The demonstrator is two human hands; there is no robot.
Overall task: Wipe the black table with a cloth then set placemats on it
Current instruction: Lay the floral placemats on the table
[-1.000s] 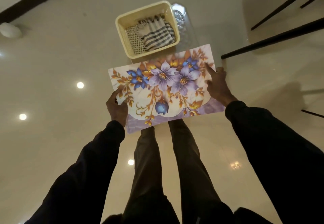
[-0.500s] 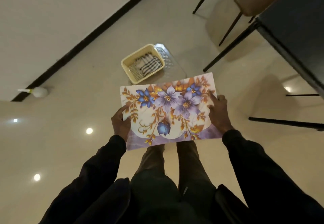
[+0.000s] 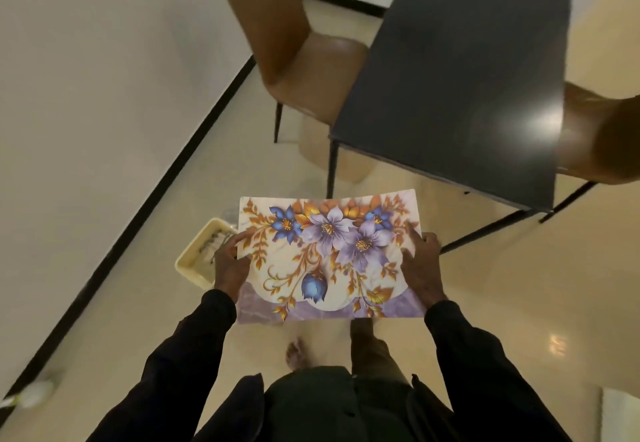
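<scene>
A flower-printed placemat (image 3: 329, 254) is held flat in front of me, above the floor. My left hand (image 3: 230, 263) grips its left edge, thumb on top. My right hand (image 3: 420, 265) grips its right edge the same way. The black table (image 3: 460, 71) stands ahead and to the right, its top bare with a light glare near the right edge. A cream basket (image 3: 194, 261) sits on the floor at my left, partly hidden by the placemat, with a striped cloth (image 3: 211, 244) inside.
A brown chair (image 3: 294, 47) stands at the table's left side. A second brown chair (image 3: 602, 137) is at the right. A white wall with a black skirting line runs along the left. A white spray bottle (image 3: 31, 395) lies on the floor at lower left.
The view has swung up and right from the basket toward the table, which is now in full view. Both hands still hold the placemat, and the basket has slid to the left.
</scene>
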